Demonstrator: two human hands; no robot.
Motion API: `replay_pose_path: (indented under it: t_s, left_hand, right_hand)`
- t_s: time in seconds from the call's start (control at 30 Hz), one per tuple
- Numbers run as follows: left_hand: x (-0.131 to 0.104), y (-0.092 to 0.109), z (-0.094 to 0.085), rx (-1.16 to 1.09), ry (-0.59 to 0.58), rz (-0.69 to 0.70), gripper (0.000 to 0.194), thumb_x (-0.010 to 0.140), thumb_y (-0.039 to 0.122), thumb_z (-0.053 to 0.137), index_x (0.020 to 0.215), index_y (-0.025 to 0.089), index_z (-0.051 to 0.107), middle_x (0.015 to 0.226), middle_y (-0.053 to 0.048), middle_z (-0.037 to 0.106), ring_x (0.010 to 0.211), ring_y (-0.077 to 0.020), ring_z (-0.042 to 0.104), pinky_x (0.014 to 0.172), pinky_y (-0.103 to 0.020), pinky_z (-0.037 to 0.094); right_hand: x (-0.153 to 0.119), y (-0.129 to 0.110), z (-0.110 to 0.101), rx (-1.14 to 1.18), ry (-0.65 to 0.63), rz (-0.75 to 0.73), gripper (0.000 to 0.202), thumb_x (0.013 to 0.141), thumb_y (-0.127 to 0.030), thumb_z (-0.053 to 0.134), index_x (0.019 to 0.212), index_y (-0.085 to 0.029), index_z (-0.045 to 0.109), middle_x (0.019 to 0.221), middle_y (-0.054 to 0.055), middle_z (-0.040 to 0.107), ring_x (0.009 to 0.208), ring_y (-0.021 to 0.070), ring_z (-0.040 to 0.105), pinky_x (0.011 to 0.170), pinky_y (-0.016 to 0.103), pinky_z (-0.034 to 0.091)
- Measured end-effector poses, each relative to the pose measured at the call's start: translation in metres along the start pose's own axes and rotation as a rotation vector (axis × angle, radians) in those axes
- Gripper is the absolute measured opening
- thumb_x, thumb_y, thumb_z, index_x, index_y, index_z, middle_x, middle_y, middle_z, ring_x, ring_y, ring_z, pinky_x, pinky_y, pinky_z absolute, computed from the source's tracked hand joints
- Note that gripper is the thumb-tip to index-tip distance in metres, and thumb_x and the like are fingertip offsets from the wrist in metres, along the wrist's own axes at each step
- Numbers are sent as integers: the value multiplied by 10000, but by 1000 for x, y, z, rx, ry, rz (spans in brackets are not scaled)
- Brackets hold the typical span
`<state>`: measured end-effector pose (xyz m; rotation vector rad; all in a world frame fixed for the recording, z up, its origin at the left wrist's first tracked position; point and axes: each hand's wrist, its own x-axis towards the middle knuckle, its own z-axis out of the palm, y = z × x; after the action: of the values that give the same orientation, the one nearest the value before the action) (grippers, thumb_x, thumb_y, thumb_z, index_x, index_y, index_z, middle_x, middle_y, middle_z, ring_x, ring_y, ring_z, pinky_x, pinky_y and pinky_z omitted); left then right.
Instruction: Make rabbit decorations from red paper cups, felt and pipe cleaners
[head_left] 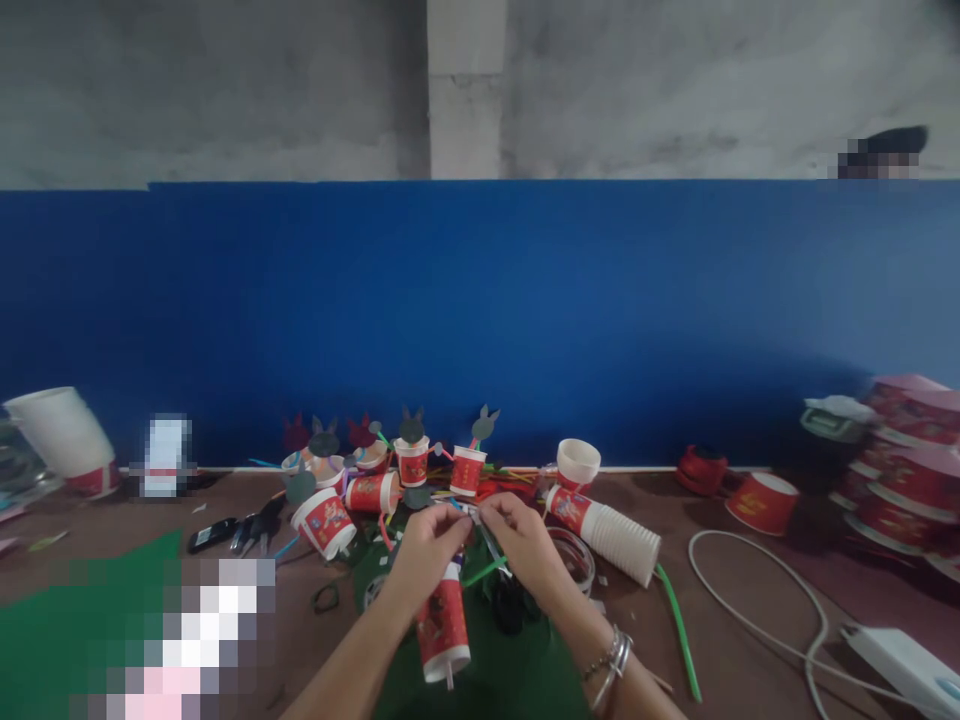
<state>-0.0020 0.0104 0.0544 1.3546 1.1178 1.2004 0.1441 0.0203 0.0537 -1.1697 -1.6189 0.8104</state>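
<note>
Both hands meet over the middle of the table. My left hand (433, 548) is closed in a pinch, its fingertips near a small pale piece (471, 512) too small to make out. My right hand (520, 540) pinches from the other side, fingertips almost touching the left ones. Below my left hand a red paper cup (444, 625) lies tilted on the green mat (517, 665), a thin stick poking from its base. A green pipe cleaner (484, 573) runs between the wrists. Dark scissors or a similar tool (506, 605) lie partly under my right hand.
Decorated red cups (468, 470) with grey animal-like heads stand and lie behind the hands. A nested cup stack (619, 540) lies to the right, near a white cable (757, 630) and a power strip (904, 665). Far right are piled red cups (907, 490). A blue partition (480, 320) rises behind.
</note>
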Motion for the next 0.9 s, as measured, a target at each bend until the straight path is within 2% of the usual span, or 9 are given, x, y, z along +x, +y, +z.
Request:
replay_pose_path:
  t_s: [0.1,0.17,0.33,0.53,0.7,0.9]
  left_hand:
    - [1,-3,-2,94,74,100,215,742,340,599,734,133,656,647,-27,627,613,-154,543,606,-250,421]
    - [1,-3,-3,166,105,151,200,754,327,584,750,144,664,663,-31,638,623,-164,550,613,-253,420]
    - [-3,-3,0,304,143,270,142,777,278,560,767,180,663,751,-47,663,724,-199,592,689,-272,432]
    - [-6,-3,1,468,188,351,119,792,248,540,764,202,647,780,-56,649,763,-217,586,726,-306,420]
    - [-8,-2,2,559,171,451,116,807,214,525,766,204,633,791,-58,636,796,-221,571,741,-314,412]
    - [-9,-1,4,697,117,516,143,833,170,469,781,187,600,817,-61,612,825,-215,554,752,-331,430]
  right_hand:
    - [-3,-1,1,-90,93,-88,158,788,-276,528,892,-184,602,889,58,646,857,206,587,774,302,438]
    - [-6,-4,1,-168,98,-117,124,789,-261,537,839,-190,626,850,58,655,832,214,588,772,312,431]
    - [-9,-9,0,-236,75,-86,151,803,-260,538,774,-190,668,786,67,677,770,225,595,711,308,420]
    - [-11,-12,-1,-387,157,-113,152,802,-252,534,754,-198,667,788,68,681,794,241,585,748,330,393]
    - [-11,-11,1,-281,46,-39,188,804,-253,512,729,-199,676,760,58,691,722,216,600,664,290,395]
    - [-8,-10,0,-247,7,26,208,777,-257,512,685,-174,678,706,43,686,681,192,594,635,261,393]
